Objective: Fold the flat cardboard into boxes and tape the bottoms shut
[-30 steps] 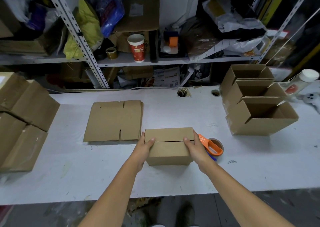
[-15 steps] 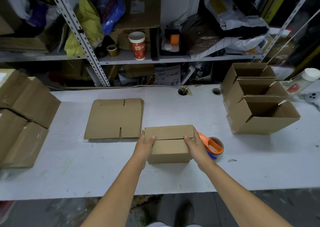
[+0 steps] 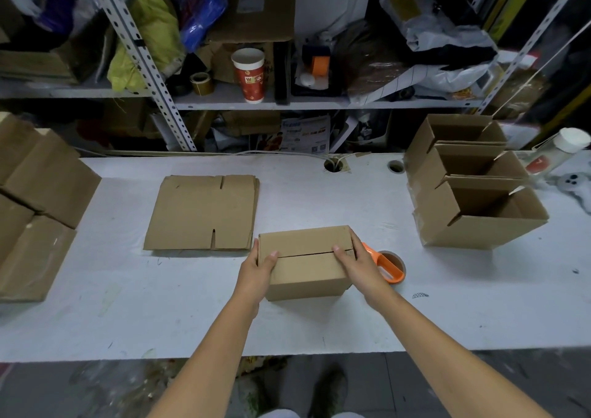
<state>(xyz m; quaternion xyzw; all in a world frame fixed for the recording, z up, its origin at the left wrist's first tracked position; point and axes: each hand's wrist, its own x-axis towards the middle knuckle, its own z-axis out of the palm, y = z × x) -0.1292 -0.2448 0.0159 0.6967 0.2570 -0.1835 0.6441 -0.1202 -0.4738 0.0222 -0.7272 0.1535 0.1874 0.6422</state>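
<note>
Since the earlier frames nothing has shifted appreciably: both thumbs remain on the seam and the box has not travelled. The left thumb (image 3: 272,255) lies on top at the seam's left end, and the rest of the left hand (image 3: 259,270) wraps the box's left end. The right hand (image 3: 358,266) mirrors it on the right end, fingers curled over the far corner. Both hands grip the box (image 3: 307,273), which stands bottom-up near the front edge of the table (image 3: 192,305), its flaps closed but apparently untaped.

The seam runs left to right, from one thumb to the other. The tape dispenser (image 3: 388,266) lies just beside the box's right end, partly behind the right hand, so that hand is judged the nearer to take it. The flat cardboard (image 3: 201,213) waits to the left, the open boxes (image 3: 479,216) well to the right.
</note>
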